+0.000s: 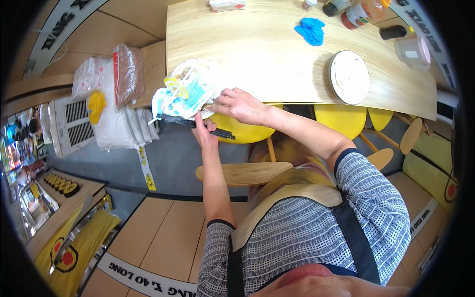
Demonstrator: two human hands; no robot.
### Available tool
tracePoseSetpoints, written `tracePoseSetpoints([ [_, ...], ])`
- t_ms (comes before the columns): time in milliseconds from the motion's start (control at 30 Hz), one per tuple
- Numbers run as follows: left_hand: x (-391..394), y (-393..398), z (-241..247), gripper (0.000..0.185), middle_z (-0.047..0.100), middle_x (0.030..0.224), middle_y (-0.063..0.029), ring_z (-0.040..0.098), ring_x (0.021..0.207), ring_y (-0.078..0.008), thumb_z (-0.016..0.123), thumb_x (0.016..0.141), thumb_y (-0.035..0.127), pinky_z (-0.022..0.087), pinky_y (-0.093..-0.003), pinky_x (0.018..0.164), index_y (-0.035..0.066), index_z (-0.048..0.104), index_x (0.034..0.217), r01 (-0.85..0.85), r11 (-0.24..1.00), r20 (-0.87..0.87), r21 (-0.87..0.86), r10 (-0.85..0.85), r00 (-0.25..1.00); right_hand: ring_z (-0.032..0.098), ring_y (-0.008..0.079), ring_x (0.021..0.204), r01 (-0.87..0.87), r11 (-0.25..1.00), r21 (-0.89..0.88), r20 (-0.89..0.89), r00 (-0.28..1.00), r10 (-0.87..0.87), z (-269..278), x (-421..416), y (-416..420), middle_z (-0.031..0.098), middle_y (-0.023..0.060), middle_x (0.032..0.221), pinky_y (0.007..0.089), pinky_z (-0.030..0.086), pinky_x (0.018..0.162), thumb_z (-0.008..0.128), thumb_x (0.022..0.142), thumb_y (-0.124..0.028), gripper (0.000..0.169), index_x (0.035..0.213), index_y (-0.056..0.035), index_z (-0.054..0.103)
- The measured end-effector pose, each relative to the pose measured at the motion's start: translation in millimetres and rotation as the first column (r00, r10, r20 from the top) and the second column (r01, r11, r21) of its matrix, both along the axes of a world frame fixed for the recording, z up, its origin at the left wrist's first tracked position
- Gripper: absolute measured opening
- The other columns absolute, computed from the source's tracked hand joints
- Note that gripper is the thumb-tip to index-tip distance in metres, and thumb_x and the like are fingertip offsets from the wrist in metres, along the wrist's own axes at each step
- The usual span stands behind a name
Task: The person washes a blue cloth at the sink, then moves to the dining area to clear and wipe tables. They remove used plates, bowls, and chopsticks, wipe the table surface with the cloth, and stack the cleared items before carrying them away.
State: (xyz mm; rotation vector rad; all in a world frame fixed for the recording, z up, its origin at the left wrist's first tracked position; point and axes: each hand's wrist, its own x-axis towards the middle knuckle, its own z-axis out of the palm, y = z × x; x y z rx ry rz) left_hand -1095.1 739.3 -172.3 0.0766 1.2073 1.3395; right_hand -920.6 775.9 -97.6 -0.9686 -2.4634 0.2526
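My left hand (205, 131) grips several black chopsticks (222, 133), its thumb up at the near rim of a white plate (213, 63). The plate is beyond the table's near left edge. On it lie a crumpled blue-and-white plastic wrapper (195, 100), a yellow ring-shaped piece (176, 87) and food scraps; glare washes out part of the pile. My right hand (239, 105) reaches over the plate's right side with fingers bent. Its fingertips are at the scraps, and whether they pinch anything is unclear.
On the wooden table (259, 44) are a stack of white plates (350, 78), a blue cloth (311, 31), a tissue box (227, 4) and sauce bottles (358, 16). Yellow chairs (339, 120) stand under its near edge. Filled sacks (111, 126) are piled at left.
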Motion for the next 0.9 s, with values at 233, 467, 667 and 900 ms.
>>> tracePoseSetpoints([
  [233, 6.5, 8.5, 5.7, 0.018, 0.055, 0.075, -0.0012, 0.033, 0.045, -0.0046, 0.063, 0.086, 0.017, 0.028, -0.0202, 0.040, 0.004, 0.055, 0.095, -0.027, 0.997, -0.079, -0.078, 0.021, 0.997, 0.058, 0.0320, 0.087, 0.566, 0.824, 0.035, -0.235, 0.806, -0.543, -16.0, 133.3, 56.5, 0.064, 0.0145, 0.089, 0.0417, 0.047, 0.078, 0.054, 0.064, 0.002, 0.026, 0.087, -0.0045, 0.065],
  [467, 12.2, 15.1, 10.6, 0.017, 0.056, 0.080, -0.0044, 0.036, 0.048, -0.0069, 0.059, 0.083, 0.009, 0.030, -0.0218, 0.044, 0.003, 0.053, 0.098, 0.042, 0.999, 0.108, -0.011, -0.040, 0.993, 0.018, 0.0371, 0.137, 0.959, 0.077, -0.271, 0.373, 0.178, -0.911, -63.8, 311.1, 148.3, 0.024, 0.0124, 0.149, 0.0509, 0.019, 0.109, 0.056, 0.079, -0.054, 0.069, 0.138, -0.0210, 0.040],
  [667, -4.7, 12.1, 1.2, 0.019, 0.055, 0.080, -0.0043, 0.035, 0.048, -0.0071, 0.056, 0.082, 0.004, 0.030, -0.0220, 0.045, 0.002, 0.052, 0.100, 0.042, 0.991, 0.126, 0.127, -0.058, 0.990, 0.042, 0.0331, 0.119, 0.922, 0.385, -0.034, 0.034, 0.386, -0.922, -89.9, 227.7, 107.4, 0.047, 0.0101, 0.131, 0.0442, 0.033, 0.099, 0.063, 0.079, -0.026, 0.043, 0.120, -0.0164, 0.055],
  [900, -1.2, 17.2, 2.5, 0.021, 0.054, 0.079, -0.0043, 0.035, 0.047, -0.0065, 0.054, 0.079, -0.001, 0.029, -0.0214, 0.044, 0.001, 0.051, 0.100, 0.051, 0.991, 0.076, 0.126, -0.061, 0.995, 0.041, 0.0364, 0.118, 0.915, 0.360, -0.180, -0.128, 0.341, -0.931, -57.3, 210.9, 43.3, 0.047, 0.0110, 0.131, 0.0462, 0.032, 0.101, 0.059, 0.084, -0.018, 0.040, 0.123, -0.0123, 0.051],
])
